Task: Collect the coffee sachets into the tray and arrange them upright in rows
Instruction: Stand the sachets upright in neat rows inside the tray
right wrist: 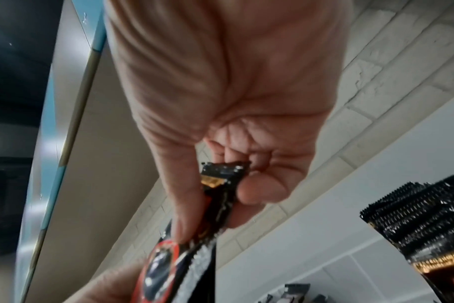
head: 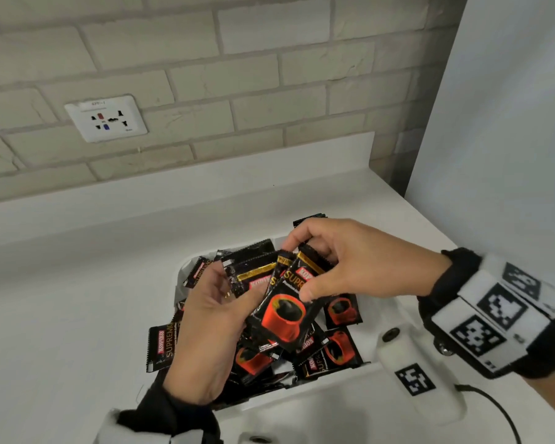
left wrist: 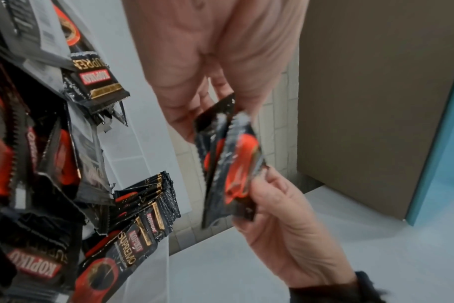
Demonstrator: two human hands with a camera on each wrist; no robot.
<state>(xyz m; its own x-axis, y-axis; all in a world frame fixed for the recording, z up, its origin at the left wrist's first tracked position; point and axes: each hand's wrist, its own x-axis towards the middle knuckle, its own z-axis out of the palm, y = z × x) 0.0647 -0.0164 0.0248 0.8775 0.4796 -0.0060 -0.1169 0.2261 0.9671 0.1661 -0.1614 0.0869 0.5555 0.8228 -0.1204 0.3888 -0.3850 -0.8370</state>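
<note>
**Sachets gathered, rows barely begun**

The white bench point(head: 77, 299) carries the tray point(head: 327, 384), heaped with loose sachets point(head: 342, 347) lying flat at all angles. One packed row point(left wrist: 158, 196) stands on edge at the tray's far end; the rest is unsorted, and one stray point(head: 159, 347) hangs over the left rim. Above the heap, the left hand point(head: 205, 331) and right hand point(head: 350, 267) both pinch a small bundle point(head: 285, 312), its long axis tilted, gold tops away from the person, cup print nearest.

Soft even indoor light, faint shadows; both wrist views motion-blurred, wide-angle bending at edges.
</note>
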